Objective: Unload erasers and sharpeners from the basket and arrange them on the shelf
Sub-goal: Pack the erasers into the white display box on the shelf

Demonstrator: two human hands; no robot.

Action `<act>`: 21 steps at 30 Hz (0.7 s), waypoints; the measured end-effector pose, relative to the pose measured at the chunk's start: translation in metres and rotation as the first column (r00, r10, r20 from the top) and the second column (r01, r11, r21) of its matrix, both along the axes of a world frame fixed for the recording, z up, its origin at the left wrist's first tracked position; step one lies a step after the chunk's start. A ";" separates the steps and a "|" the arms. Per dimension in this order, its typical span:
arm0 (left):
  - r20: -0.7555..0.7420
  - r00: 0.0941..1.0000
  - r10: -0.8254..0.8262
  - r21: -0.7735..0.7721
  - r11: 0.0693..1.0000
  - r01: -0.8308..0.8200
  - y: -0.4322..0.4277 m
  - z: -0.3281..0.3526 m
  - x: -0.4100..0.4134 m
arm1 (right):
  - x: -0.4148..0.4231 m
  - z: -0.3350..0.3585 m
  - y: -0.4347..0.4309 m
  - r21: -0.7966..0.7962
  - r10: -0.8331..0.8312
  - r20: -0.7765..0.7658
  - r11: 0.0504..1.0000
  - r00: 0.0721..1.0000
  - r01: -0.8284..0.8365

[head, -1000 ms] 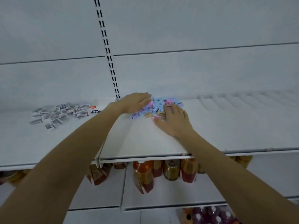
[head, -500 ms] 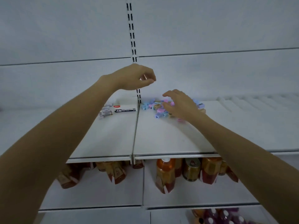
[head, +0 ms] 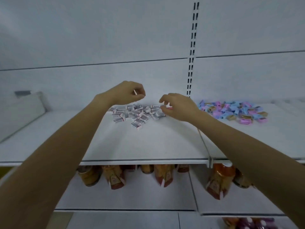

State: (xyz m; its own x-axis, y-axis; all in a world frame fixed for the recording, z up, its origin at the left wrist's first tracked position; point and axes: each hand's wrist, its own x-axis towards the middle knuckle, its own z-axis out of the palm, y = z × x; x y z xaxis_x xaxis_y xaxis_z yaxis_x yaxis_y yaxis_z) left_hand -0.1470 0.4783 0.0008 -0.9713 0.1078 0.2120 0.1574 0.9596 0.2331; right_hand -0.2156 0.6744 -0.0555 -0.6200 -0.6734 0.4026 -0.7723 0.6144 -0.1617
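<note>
Near shelf [head: 148, 146] back edge | step: arranging erasers [head: 138, 114], judged | left hand [head: 123, 95] pinches small white piece [head: 135, 92] | right hand [head: 179, 108] curled, contents indeterminate | next: likely lower both, align pile.

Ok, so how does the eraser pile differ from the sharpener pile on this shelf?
Colour: the eraser pile is white with dark print; the sharpener pile is pastel blue, pink and tan. Place: the eraser pile lies left of the seam, by the left hand and right hand; the sharpener pile lies right of it. Both are loose heaps on one white shelf.
</note>
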 end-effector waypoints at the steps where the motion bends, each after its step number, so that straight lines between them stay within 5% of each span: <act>1: 0.012 1.000 0.017 0.012 1.000 -0.017 -0.010 -0.006 -0.001 | 0.001 0.000 -0.008 0.019 0.011 0.021 1.000 1.000 -0.011; 7: 0.118 0.993 0.027 -0.034 0.999 -0.023 -0.039 -0.042 -0.019 | -0.012 -0.003 -0.034 0.308 0.083 0.089 0.945 0.993 -0.107; 13: 0.231 0.973 -0.018 -0.078 0.996 0.037 -0.037 -0.059 -0.038 | -0.034 -0.010 -0.045 0.481 0.109 -0.035 0.873 0.993 -0.079; 21: 0.100 0.995 -0.015 -0.032 0.999 0.018 -0.045 -0.042 -0.047 | -0.055 -0.001 -0.047 0.165 0.247 0.111 0.951 0.963 -0.263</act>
State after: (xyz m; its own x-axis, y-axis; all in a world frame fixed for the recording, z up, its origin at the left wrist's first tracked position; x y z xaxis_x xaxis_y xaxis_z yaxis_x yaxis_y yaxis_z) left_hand -0.1938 0.4332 -0.0411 -0.9854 0.1296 0.1101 0.1510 0.9645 0.2164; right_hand -0.2702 0.6278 -0.0566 -0.4456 -0.8691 0.2144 -0.8946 0.4235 -0.1428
